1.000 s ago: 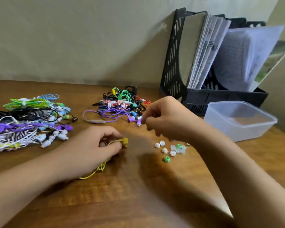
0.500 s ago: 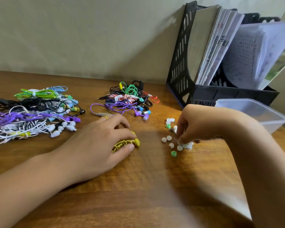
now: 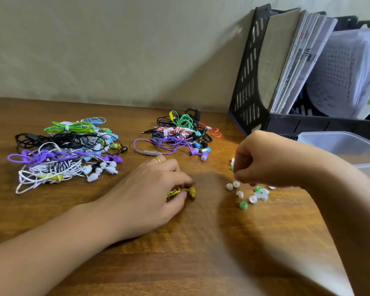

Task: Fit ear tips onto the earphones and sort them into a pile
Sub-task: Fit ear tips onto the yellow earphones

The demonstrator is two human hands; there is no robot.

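While the yellow earphone (image 3: 183,192) is pinched against the table by the left hand (image 3: 150,189), the right hand (image 3: 263,163) is curled just right of it, above the loose ear tips (image 3: 252,194) — whether one is held cannot be told. The tips are judged light, soft and best taken by the rim.

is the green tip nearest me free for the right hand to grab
Probably yes: the green tip lies alone on bare table, just near of the right hand, with nothing covering it.

Both forearms bare, no sleeves; gold ring (image 3: 157,160) on left hand (image 3: 145,189) finger.
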